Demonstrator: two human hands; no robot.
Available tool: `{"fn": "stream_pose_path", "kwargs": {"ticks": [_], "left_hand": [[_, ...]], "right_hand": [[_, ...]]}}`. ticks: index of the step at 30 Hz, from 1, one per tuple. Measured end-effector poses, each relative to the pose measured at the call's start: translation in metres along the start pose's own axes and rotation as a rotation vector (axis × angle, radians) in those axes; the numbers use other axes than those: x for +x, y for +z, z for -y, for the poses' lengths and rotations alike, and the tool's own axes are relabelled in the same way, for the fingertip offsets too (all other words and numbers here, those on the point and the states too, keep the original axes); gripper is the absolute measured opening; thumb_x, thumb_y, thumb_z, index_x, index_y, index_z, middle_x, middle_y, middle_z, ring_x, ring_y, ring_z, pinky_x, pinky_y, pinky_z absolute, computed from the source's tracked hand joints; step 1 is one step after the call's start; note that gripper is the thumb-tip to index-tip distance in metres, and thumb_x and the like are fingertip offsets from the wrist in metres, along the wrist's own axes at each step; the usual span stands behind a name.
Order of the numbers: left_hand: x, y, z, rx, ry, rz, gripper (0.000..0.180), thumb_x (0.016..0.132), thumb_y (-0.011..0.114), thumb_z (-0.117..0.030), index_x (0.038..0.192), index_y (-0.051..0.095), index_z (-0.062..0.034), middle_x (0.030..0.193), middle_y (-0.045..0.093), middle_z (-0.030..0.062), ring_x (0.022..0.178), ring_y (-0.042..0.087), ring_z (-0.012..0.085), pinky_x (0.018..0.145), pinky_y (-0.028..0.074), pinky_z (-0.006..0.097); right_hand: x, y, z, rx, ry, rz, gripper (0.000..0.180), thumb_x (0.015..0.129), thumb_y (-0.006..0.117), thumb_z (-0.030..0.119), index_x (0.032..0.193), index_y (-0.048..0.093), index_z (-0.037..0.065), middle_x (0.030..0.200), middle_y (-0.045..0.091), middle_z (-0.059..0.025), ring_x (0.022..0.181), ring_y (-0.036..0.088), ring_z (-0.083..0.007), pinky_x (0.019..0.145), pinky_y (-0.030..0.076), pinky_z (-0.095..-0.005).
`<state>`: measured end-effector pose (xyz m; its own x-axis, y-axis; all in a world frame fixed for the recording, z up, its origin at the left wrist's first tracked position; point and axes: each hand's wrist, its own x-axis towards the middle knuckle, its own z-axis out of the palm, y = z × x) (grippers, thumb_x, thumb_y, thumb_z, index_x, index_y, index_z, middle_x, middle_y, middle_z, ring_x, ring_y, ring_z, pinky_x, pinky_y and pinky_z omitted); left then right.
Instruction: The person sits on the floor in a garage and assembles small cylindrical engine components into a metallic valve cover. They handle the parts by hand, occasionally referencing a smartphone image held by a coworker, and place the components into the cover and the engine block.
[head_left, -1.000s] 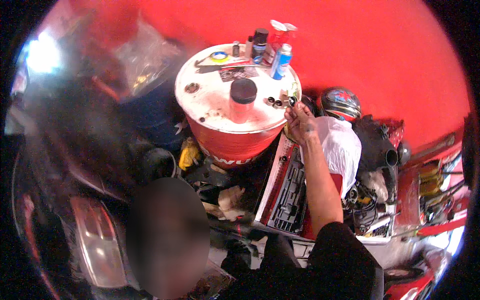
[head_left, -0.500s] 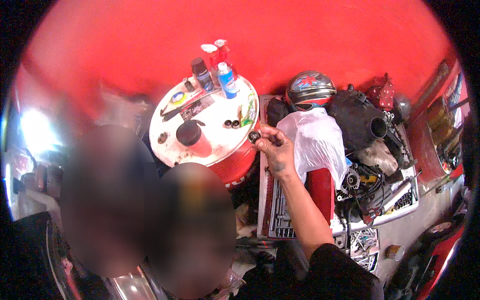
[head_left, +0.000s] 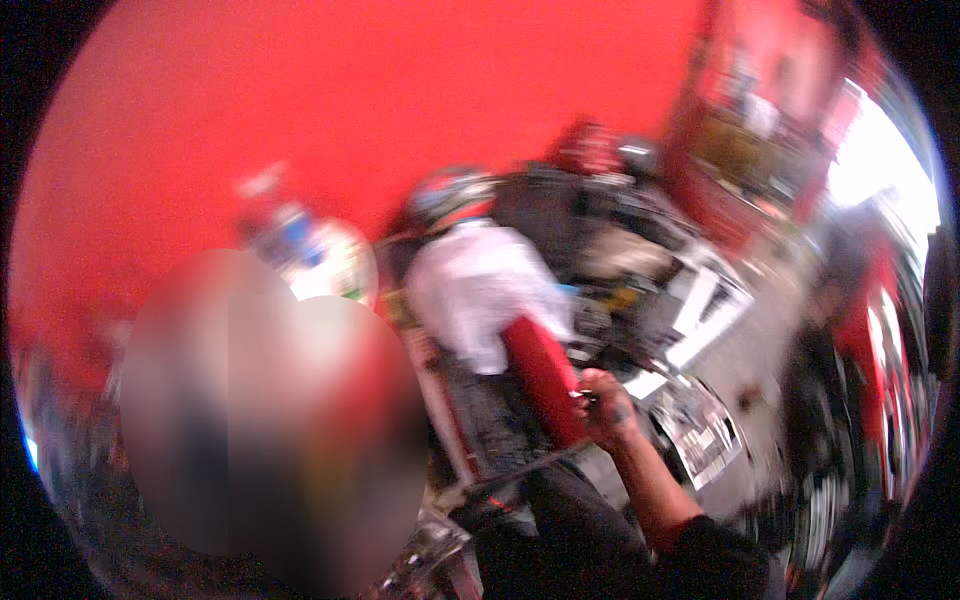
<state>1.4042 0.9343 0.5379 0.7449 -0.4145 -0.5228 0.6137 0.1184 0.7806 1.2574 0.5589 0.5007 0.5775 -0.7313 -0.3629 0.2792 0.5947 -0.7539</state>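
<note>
My right hand [head_left: 610, 412] is closed, with a small dark round part [head_left: 588, 397] at its fingertips. Motion smears the part, so its exact kind does not show. The hand is beside the end of a long red panel [head_left: 543, 380], above the front of the bench. To the left of that panel lies a dark tool case [head_left: 480, 425] with rows of blurred tools. My left hand does not appear in the picture.
A white plastic bag [head_left: 485, 285] covers part of the bench, with a helmet [head_left: 455, 200] behind it. Dark engine parts [head_left: 610, 310] lie to the right. A tray of metal tools [head_left: 697, 430] sits lower right. A white round tabletop [head_left: 350, 262] with bottles stands left, partly masked.
The view has swung right, shifting the bench and round table leftward. My right hand has moved from beside the round table to the bench's front, still holding the dark part.
</note>
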Motion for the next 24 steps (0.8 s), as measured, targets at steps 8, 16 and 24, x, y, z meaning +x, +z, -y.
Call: {"fn": "stream_pose_path", "kwargs": {"ticks": [8,16,24], "left_hand": [[0.010,0.116,0.031,0.309,-0.239,0.590,0.040,0.094,0.056,-0.034,0.121,0.055,-0.0039,0.095,0.063,0.0108,0.067,0.063,0.0238,0.051,0.052,0.037],[-0.034,0.199,0.070,0.521,-0.395,0.998,0.041,0.095,0.055,-0.035,0.121,0.054,-0.0039,0.095,0.063,0.0108,0.067,0.063,0.0236,0.051,0.052,0.037],[-0.034,0.223,0.074,0.584,-0.421,1.068,0.041,0.095,0.055,-0.035,0.122,0.054,-0.0039,0.094,0.063,0.0109,0.066,0.063,0.0235,0.051,0.052,0.036]], "right_hand": [[-0.166,-0.100,0.109,-0.347,-0.734,-0.787,0.029,0.095,0.053,0.019,0.118,0.053,0.001,0.071,0.056,-0.0027,0.066,0.056,-0.0111,0.054,0.048,-0.0281],[-0.313,-0.111,0.136,-1.339,-0.916,-1.312,0.022,0.087,0.065,0.026,0.083,0.061,0.004,0.109,0.064,-0.0146,0.108,0.057,-0.0340,0.094,0.040,-0.0456],[-0.453,-0.139,0.151,-1.546,-1.188,-1.898,0.017,0.075,0.073,0.013,0.080,0.060,0.004,0.129,0.054,-0.0172,0.118,0.052,-0.0350,0.102,0.038,-0.0457]]}}
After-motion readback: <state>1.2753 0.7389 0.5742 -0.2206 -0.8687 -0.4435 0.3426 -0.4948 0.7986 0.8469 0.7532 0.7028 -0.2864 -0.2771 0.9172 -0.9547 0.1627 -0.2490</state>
